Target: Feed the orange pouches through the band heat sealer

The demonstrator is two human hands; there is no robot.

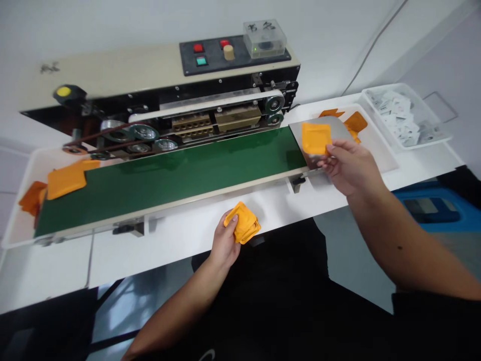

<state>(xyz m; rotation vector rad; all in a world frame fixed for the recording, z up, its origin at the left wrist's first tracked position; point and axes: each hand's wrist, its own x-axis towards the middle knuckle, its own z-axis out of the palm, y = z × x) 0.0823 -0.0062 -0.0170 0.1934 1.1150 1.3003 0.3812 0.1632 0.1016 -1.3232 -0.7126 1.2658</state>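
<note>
My left hand (224, 239) is closed around a small stack of orange pouches (246, 223), held low in front of the table's near edge with the thumb on top. Between the thumb and fingers of my right hand (351, 163) is a single orange pouch (316, 138), gripped at its lower right corner. That pouch is over the metal plate (296, 131) at the right end of the green conveyor belt (188, 173). Behind the belt stands a band sealing machine (161, 70) with rollers and belts. More orange pouches (67, 179) lie at the belt's left end.
A white tray (383, 155) with orange pouches is at the right, beside a clear bin (424, 138) of white packets. Another white tray (13, 228) sits under the belt's left end. A blue container (466, 200) is below the table at right.
</note>
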